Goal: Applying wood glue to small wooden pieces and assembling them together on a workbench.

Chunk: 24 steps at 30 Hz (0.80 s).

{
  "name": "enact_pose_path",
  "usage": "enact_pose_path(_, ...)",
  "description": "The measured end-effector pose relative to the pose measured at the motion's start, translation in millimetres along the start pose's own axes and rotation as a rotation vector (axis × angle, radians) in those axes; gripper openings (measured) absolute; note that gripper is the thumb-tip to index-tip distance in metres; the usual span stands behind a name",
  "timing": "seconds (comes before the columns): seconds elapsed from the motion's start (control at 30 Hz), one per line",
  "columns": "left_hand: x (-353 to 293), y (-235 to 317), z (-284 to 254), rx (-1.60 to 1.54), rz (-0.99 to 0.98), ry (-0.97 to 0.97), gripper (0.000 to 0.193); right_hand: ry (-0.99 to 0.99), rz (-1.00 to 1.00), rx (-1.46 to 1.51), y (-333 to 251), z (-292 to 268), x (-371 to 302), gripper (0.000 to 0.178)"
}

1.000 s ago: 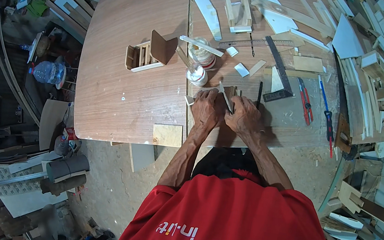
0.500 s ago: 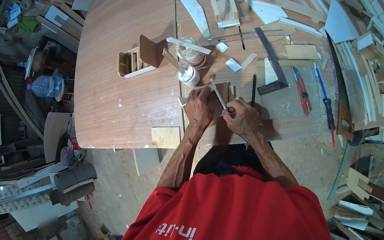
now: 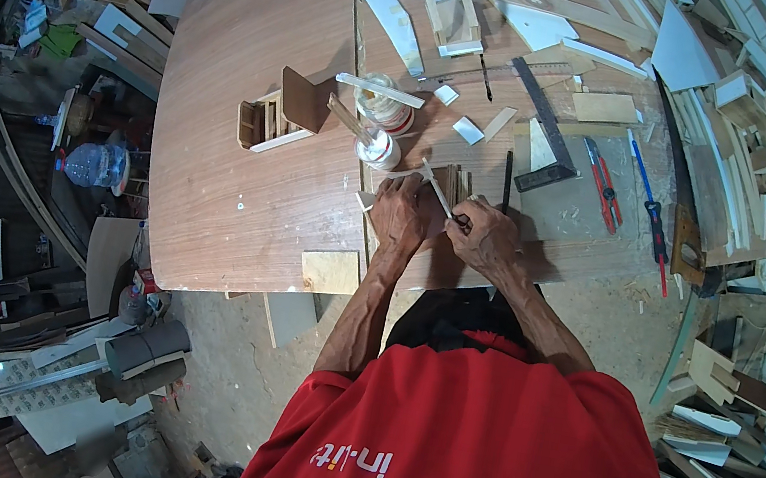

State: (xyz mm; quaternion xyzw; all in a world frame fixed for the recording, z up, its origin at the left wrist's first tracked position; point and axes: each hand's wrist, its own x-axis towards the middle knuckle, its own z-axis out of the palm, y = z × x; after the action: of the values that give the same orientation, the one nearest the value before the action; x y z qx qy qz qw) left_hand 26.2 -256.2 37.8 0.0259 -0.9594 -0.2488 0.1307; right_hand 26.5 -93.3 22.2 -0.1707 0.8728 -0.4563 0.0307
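My right hand point(image 3: 484, 238) pinches a thin pale wooden stick point(image 3: 438, 190), which slants up and left with its far tip near my left fingertips. Closed fingers of my left hand point(image 3: 399, 213) rest low over the table's near edge, on a thin pale piece point(image 3: 402, 174) whose edge shows just past them. Most of that piece is hidden. Several narrow brown wood strips point(image 3: 459, 183) lie between and beyond my hands. Just past my left hand stands a small white glue bottle point(image 3: 379, 149) with a wooden stick leaning at it, beside a glass jar point(image 3: 386, 110) with a pale strip across its top.
Left on the table point(image 3: 207, 200) sits a small wooden box point(image 3: 273, 122) with a brown panel. A flat plywood piece point(image 3: 330, 272) lies at the near edge. Toward the right are a dark try square point(image 3: 545, 129), a red cutter point(image 3: 601, 187) and a blue-and-red screwdriver point(image 3: 653, 229). Wood offcuts point(image 3: 723, 144) crowd the right.
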Motion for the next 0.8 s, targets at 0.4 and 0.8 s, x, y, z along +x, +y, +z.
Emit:
enact_pose_path(0.4,0,0,0,0.018,-0.044,-0.050,0.033,0.043,-0.047,-0.020,6,4,1,0.014)
enact_pose_path(0.8,-1,0,2,0.040,-0.063,-0.024,0.024,-0.045,-0.002,0.076,2,-8,-8,0.012)
